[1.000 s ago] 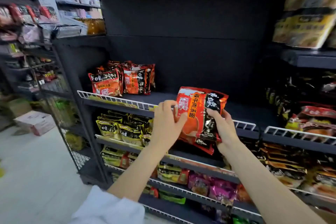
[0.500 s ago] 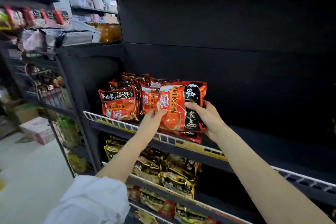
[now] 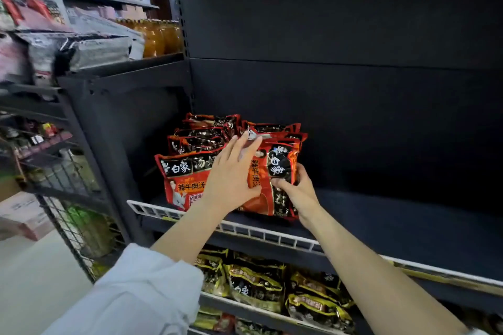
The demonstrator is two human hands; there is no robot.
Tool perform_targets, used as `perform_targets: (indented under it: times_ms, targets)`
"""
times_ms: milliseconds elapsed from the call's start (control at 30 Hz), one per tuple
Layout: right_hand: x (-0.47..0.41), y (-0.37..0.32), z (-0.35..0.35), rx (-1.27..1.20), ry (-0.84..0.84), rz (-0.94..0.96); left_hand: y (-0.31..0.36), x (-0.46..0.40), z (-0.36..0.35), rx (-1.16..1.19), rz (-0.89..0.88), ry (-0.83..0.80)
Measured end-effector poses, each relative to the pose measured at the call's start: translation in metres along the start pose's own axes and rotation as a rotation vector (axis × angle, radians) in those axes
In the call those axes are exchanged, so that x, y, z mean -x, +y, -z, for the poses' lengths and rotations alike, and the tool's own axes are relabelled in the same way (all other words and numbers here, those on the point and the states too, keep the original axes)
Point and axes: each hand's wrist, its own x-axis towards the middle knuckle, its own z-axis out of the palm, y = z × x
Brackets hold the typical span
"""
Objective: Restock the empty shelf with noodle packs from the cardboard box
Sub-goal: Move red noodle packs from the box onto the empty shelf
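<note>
An orange-red and black noodle pack (image 3: 275, 171) stands upright at the front of the second row on the dark shelf (image 3: 381, 226). My right hand (image 3: 295, 189) grips its lower right edge, thumb curled over the front. My left hand (image 3: 232, 174) lies flat against its left face with straight fingers, reaching up to the top edge. To the left stands another row of the same noodle packs (image 3: 185, 171), and more stand behind both. The cardboard box is out of view.
A white wire rail (image 3: 272, 234) runs along the shelf's front edge. The shelf's right part is bare and dark. Yellow-black noodle packs (image 3: 255, 285) fill the shelf below. A side rack with goods (image 3: 81, 49) stands at left, pink boxes (image 3: 24, 215) on the floor.
The pack has gone from in front of the rail onto the shelf, set upright beside the left row. My left hand moved from its edge to flat on its face.
</note>
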Motion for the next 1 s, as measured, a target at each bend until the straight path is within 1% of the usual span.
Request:
perform_targets:
  times_ms: [67,133,233,267,433,600,667,733,800,867,1000]
  targets:
    - [-0.001,0.008,-0.004,0.057,-0.012,-0.030,-0.009,-0.003,-0.009,-0.062,-0.096,-0.067]
    - [-0.002,0.009,-0.005,0.165,-0.023,-0.041,-0.014,-0.003,-0.017,-0.071,-0.136,-0.082]
    - [-0.005,0.007,-0.005,0.399,0.073,-0.036,-0.017,0.002,-0.023,-0.059,-0.179,-0.087]
    - [-0.004,0.005,-0.006,0.441,0.095,-0.031,-0.017,0.004,-0.024,-0.054,-0.194,-0.081]
    - [0.007,-0.008,-0.004,0.392,0.111,-0.002,-0.008,0.006,-0.015,0.042,-0.194,0.033]
    - [0.031,-0.028,0.015,0.391,0.225,0.117,0.021,0.003,-0.003,0.162,-0.178,0.104]
    - [0.046,-0.036,0.030,0.436,0.261,0.149,0.038,0.005,0.001,0.154,-0.151,0.142]
    - [0.066,-0.043,0.050,0.491,0.239,0.154,0.061,0.010,0.005,0.085,-0.143,0.179]
    - [0.095,-0.048,0.075,0.562,0.206,0.147,0.091,0.018,0.008,0.120,-0.142,0.193]
    - [0.127,-0.051,0.106,0.643,0.206,0.124,0.129,0.030,0.007,0.205,-0.172,0.168]
    - [0.206,-0.046,0.187,0.742,0.304,0.054,0.228,0.064,-0.007,0.283,-0.257,0.047]
